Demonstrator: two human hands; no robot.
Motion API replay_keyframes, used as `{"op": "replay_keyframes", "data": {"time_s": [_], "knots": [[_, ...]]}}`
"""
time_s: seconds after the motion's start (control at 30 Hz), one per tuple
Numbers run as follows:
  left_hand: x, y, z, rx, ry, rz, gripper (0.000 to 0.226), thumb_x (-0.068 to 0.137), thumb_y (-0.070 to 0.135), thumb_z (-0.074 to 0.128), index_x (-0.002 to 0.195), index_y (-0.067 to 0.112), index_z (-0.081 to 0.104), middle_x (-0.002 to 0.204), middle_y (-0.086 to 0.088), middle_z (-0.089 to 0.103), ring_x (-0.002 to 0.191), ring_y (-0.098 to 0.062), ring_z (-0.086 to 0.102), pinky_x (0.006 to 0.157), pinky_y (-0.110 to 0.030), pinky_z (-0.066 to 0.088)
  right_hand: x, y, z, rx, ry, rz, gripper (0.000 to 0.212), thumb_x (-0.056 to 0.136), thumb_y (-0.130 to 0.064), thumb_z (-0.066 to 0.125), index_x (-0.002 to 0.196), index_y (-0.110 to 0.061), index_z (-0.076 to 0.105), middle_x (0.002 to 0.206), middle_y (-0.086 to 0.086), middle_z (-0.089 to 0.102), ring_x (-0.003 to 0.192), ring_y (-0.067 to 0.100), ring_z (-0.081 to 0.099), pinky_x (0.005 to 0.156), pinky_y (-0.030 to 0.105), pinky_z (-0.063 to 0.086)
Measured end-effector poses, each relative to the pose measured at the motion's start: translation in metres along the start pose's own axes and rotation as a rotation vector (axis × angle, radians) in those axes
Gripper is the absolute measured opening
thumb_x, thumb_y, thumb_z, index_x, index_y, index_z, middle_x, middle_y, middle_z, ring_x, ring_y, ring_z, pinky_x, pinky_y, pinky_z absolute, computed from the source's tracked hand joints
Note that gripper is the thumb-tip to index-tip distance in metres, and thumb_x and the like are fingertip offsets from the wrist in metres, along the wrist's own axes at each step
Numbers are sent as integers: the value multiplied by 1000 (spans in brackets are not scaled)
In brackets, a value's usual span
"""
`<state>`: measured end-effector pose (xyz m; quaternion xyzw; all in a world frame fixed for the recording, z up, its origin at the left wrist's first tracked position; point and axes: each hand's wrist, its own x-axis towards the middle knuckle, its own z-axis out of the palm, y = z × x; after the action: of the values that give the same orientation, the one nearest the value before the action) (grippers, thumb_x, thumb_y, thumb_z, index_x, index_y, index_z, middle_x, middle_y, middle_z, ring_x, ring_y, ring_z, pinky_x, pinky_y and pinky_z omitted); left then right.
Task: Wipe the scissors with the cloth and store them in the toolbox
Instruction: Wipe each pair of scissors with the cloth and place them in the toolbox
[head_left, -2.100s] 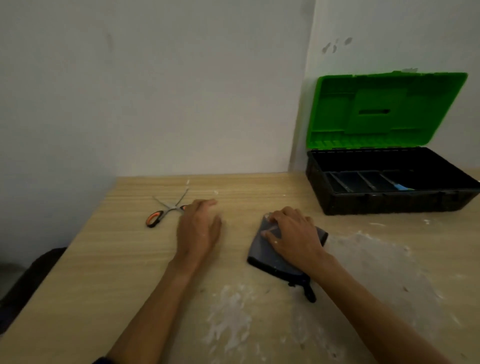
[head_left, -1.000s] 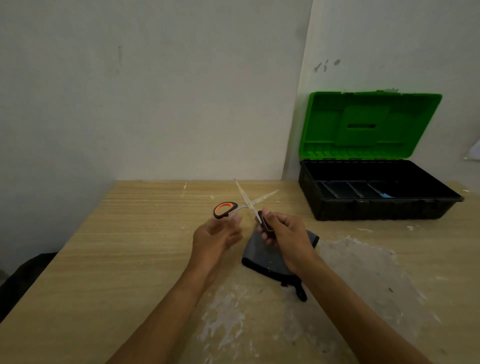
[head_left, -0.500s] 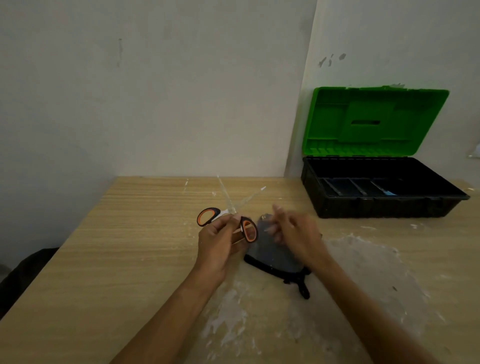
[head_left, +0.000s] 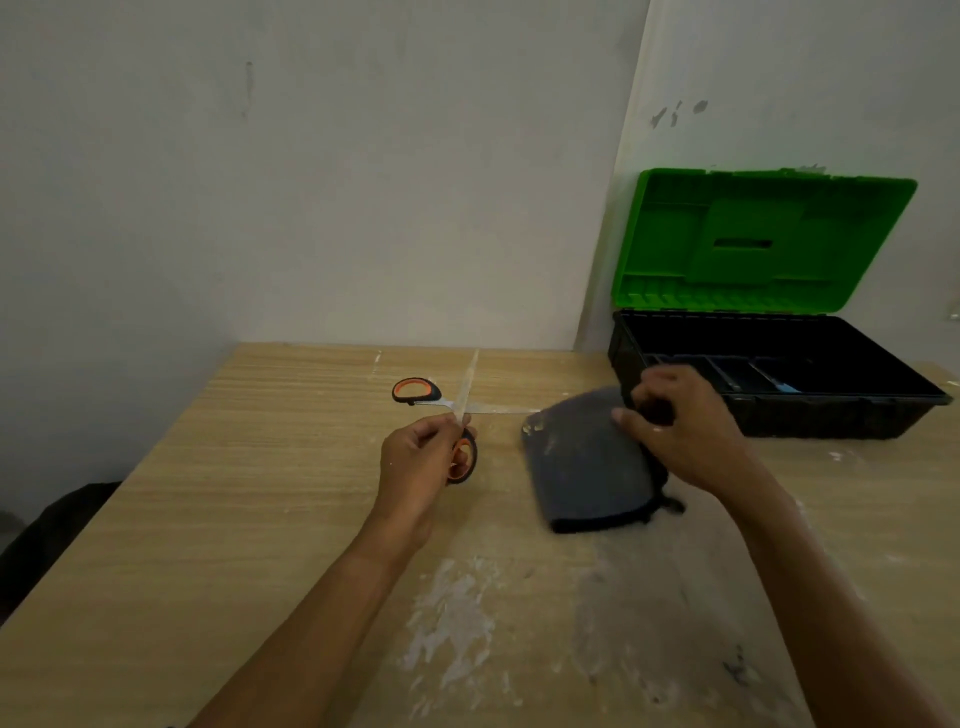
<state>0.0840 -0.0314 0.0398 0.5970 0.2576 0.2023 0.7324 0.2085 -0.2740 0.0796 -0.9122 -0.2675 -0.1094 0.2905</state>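
One pair of scissors, blades splayed in an X above the table, gripped by the lower orange handle in the left hand. One grey cloth, pinched at its far edge by the right hand and apparently lifted just beside the blade tip. Wiping judged not yet begun, storing still ahead; one toolbox, lid open, well apart at right.

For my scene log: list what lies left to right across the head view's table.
scissors in the left hand → cloth gripped by the right hand → open toolbox
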Motion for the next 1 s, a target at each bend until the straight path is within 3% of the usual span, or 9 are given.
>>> {"op": "replay_keyframes", "data": {"time_s": [0.07,0.13,0.2,0.27,0.33,0.47,0.57,0.7,1.0], "knots": [[2,7,-5,-14,-4,15,19,93,12,68,79,17,80,93,-10,75,81,-18,62,79,-35,49,-2,-13,-5,288,112,-4,12,88,-29,70,81,-21,65,117,-17,56,109,-3,51,89,22,40],[4,11,-9,-45,-35,18,10,91,8,71,92,12,79,102,-11,76,82,-16,63,84,-32,51,-4,-22,-6,602,120,81,12,93,-28,64,82,-23,64,94,-15,67,87,-4,60,74,24,48],[5,14,-10,-62,-67,24,16,90,6,72,106,7,76,100,-9,77,80,-12,67,82,-28,54,-6,-30,-8,717,86,113,4,95,-27,62,95,-28,66,87,-12,70,82,4,65,66,20,52],[4,14,-8,-106,-80,27,16,89,4,73,103,11,74,90,-4,78,75,-10,71,74,-25,57,-8,-38,-10,594,54,64,24,93,-15,64,116,-23,62,101,-13,68,96,7,65,74,12,51],[2,11,-6,-123,-90,33,15,89,4,74,98,16,74,82,1,78,71,-8,73,66,-24,57,-12,-50,-13,235,144,-34,38,92,-5,62,129,-14,57,115,-5,63,107,15,60,85,9,44],[-3,3,1,-111,-92,43,18,86,5,77,102,14,75,74,5,78,71,-8,74,65,-29,58,-39,-97,13,-251,276,-204,53,85,-3,63,136,-9,52,130,11,50,108,25,53,85,36,53],[-7,-2,6,-75,-111,41,19,86,7,77,100,21,76,74,6,77,74,-9,75,63,-26,58,-50,-112,36,-291,212,-266,57,80,2,64,134,-12,53,126,10,47,103,24,50,76,34,52],[-8,-2,6,-59,-121,28,17,87,9,77,95,24,76,86,1,78,78,-10,74,63,-24,56,-44,-97,38,-334,174,-300,63,78,-1,70,135,-20,50,128,10,45,103,25,48,78,36,51],[-10,-1,2,43,-234,118,22,91,-2,69,105,13,77,92,-16,78,73,-14,72,66,-22,58,-52,-83,73,-493,100,-311,75,82,-7,59,147,-32,29,107,11,50,86,26,47,69,39,44]]}}
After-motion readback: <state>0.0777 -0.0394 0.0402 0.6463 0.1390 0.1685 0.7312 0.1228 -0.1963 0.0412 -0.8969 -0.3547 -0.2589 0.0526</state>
